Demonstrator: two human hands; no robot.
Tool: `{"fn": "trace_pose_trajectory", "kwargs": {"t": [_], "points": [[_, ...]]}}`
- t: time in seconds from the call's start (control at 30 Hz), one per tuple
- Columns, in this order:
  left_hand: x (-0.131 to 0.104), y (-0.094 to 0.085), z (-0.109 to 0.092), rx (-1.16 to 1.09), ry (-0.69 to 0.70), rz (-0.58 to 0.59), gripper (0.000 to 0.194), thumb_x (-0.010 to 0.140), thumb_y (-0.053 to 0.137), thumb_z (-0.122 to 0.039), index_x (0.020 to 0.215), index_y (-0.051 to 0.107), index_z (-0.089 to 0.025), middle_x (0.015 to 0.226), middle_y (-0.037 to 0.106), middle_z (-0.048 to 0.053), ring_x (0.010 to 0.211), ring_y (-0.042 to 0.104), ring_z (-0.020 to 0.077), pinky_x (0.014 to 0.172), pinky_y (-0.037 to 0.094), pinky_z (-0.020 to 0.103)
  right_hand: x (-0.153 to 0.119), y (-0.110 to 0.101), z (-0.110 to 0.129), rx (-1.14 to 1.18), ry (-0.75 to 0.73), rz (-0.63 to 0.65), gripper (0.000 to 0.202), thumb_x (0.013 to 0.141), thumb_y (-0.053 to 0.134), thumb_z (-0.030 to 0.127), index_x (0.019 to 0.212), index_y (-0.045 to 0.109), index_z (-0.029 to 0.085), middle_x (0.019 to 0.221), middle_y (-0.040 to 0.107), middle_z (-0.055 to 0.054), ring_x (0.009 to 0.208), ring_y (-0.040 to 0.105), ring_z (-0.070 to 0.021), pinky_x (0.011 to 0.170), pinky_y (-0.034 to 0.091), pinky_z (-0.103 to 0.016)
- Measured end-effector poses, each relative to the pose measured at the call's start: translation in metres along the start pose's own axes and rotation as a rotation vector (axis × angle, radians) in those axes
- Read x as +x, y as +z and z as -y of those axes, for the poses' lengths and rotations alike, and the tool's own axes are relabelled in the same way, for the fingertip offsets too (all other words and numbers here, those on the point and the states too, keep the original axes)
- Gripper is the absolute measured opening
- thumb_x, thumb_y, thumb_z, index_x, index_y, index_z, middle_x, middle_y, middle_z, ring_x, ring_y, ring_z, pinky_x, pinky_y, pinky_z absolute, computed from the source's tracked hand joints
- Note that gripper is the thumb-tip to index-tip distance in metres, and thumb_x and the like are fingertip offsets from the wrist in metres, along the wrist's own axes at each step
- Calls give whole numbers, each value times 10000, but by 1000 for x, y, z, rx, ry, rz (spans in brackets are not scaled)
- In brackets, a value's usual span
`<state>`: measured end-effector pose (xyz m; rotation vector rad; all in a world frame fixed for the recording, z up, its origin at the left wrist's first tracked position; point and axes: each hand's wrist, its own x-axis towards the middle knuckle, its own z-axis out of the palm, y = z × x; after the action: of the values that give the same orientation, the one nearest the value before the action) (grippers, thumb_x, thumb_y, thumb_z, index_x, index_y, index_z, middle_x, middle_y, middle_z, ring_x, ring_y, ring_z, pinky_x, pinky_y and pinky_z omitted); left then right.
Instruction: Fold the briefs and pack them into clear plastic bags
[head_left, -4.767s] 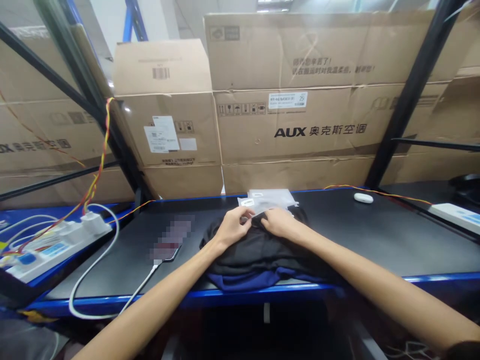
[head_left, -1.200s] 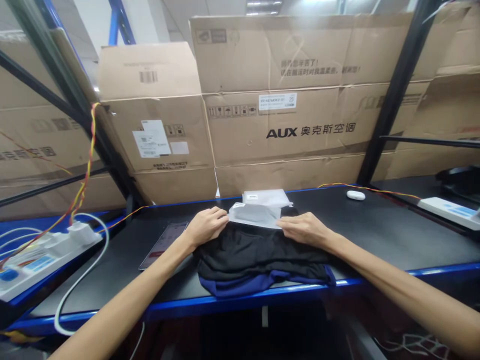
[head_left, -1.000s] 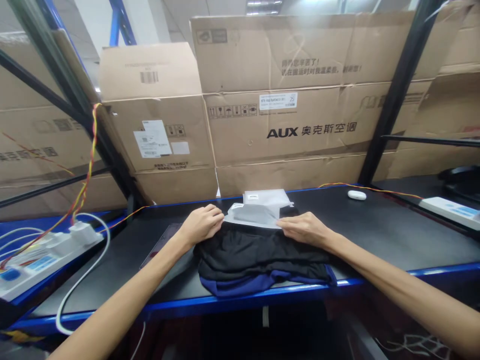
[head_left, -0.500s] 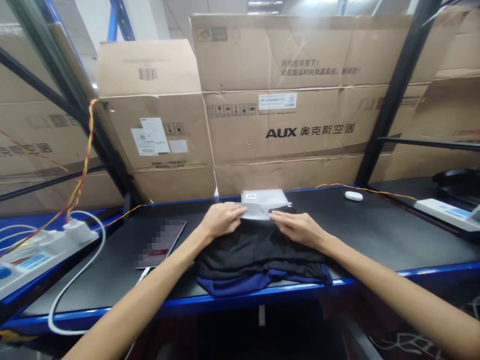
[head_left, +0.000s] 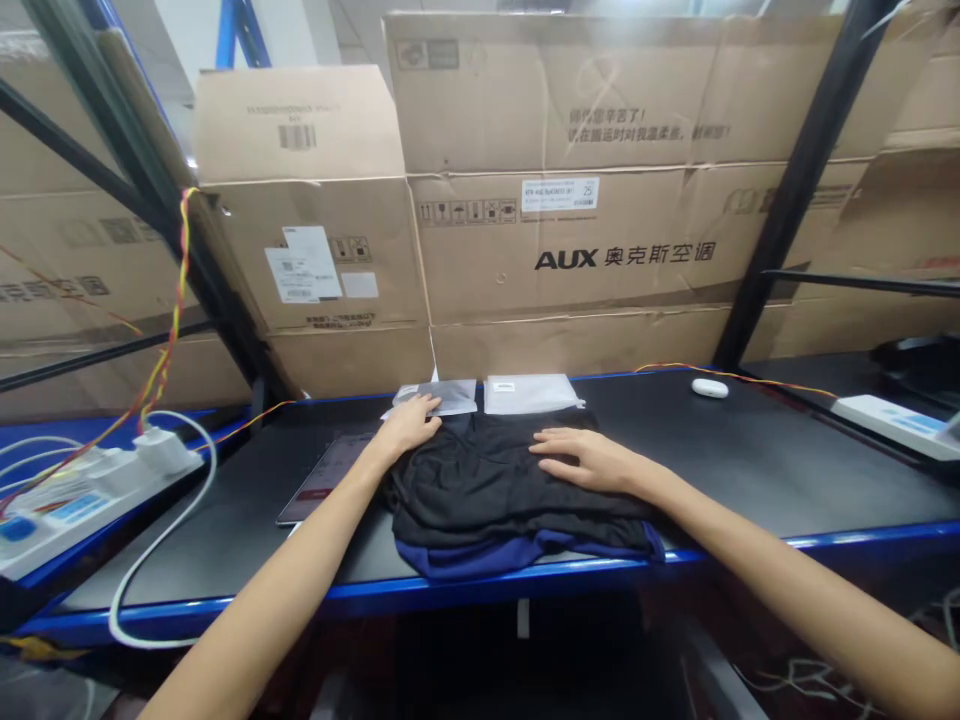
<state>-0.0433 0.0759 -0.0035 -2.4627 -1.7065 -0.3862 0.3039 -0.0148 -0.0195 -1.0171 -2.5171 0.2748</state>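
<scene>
My left hand (head_left: pixel 409 425) reaches to the back of the shelf, its fingers stretched over a translucent plastic bag (head_left: pixel 456 397) that lies flat there. My right hand (head_left: pixel 585 458) rests on a black garment (head_left: pixel 480 480), fingers apart and nothing gripped. The black fabric is spread in soft folds, with dark blue fabric (head_left: pixel 480 558) showing along its front edge. Just behind the garment, right of the first bag, lies a whitish plastic bag (head_left: pixel 532 394) bearing a small label.
A phone (head_left: pixel 322 485) lies by my left forearm. Power strips stand at left (head_left: pixel 82 500) and right (head_left: pixel 892 415), with loose cables. A small white case (head_left: pixel 709 389) sits back right. Cardboard boxes (head_left: pixel 622 300) wall off the rear; black posts (head_left: pixel 787 190) flank the shelf.
My left hand has moved left with the translucent bag, which was in front of the whitish bag and held by both hands. My right hand has let go and lowered onto the black garment.
</scene>
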Motion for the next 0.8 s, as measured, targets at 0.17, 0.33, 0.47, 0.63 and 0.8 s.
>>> {"fn": "trace_pose_trajectory", "kwargs": {"t": [0.17,0.33,0.47,0.63,0.8], "points": [[-7,-11,-14,-94,51,17,480,966,420,-324,1394,563,-161,1503,471,110,1445,364,299,1190,293,497,2,-1,1,45,33,6,489,984,463,536,1325,641,235,1421,579,-96,1348,499,-265,1168,351,-445],[-28,-21,-53,-374,363,60,516,960,471,-534,1364,597,-239,1485,506,48,1404,439,245,1198,306,388,2,-5,5,43,92,60,582,969,441,609,1449,509,287,1564,402,-72,1470,306,-279,1212,244,-486],[-37,-16,-70,-390,452,243,602,943,485,-608,1461,483,-302,1590,338,33,1466,330,266,1222,251,420,2,-8,8,27,140,190,665,944,440,665,1500,421,301,1622,257,-63,1508,172,-306,1227,155,-526],[-37,-11,-70,-365,427,341,676,925,478,-659,1505,409,-317,1631,231,25,1501,234,283,1237,203,438,2,-10,9,53,138,190,657,936,465,659,1491,437,308,1612,284,-40,1502,197,-307,1232,147,-513],[-37,-13,-69,-354,416,349,690,920,471,-676,1503,413,-313,1626,250,43,1498,248,281,1233,212,441,2,-11,10,22,146,215,678,945,430,669,1505,415,288,1617,270,-71,1506,189,-296,1228,160,-509]]}}
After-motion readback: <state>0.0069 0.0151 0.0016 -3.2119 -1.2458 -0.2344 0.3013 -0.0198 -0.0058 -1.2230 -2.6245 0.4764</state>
